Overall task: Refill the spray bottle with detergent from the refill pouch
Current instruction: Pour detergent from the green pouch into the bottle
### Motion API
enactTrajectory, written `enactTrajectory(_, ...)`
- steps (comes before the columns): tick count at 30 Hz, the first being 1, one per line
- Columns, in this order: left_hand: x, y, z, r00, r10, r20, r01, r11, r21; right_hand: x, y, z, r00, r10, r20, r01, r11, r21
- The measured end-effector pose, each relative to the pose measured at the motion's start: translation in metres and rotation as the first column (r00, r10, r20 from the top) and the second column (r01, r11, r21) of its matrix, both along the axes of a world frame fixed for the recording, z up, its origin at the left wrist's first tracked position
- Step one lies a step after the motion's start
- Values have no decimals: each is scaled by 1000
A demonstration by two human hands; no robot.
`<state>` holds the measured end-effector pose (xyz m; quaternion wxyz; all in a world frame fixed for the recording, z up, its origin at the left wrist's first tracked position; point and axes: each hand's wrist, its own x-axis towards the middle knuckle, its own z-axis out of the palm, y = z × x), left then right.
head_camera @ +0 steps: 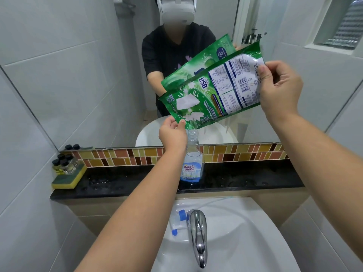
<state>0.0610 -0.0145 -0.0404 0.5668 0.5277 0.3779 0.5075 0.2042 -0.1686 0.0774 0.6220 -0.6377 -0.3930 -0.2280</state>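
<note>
A green refill pouch is tilted over the open neck of a clear spray bottle that stands upright on the black ledge. My left hand pinches the pouch's lower corner right at the bottle mouth and hides part of the neck. My right hand grips the pouch's raised upper end. The bottle's blue and white spray head with its tube lies on the sink rim beside the tap. The mirror shows the pouch's front.
A chrome tap juts over the white sink below my arms. At the ledge's left end, a yellow-green sponge carries several small black-capped bottles. A tiled strip and mirror back the ledge.
</note>
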Motion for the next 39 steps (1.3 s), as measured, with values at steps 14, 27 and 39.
enactTrajectory(14,-1,-9,2,989,136,-51,-138,990,-38,-4,1,-2,1000,-8,14,9,999,-35)
enactTrajectory(27,4,-18,8,986,162,-34,-164,985,-56,-3,-2,-2,1000,-31,2,32,999,-9)
enactTrajectory(39,3,-17,8,983,177,-42,-179,983,-46,-7,-1,1,999,-34,10,35,999,-22)
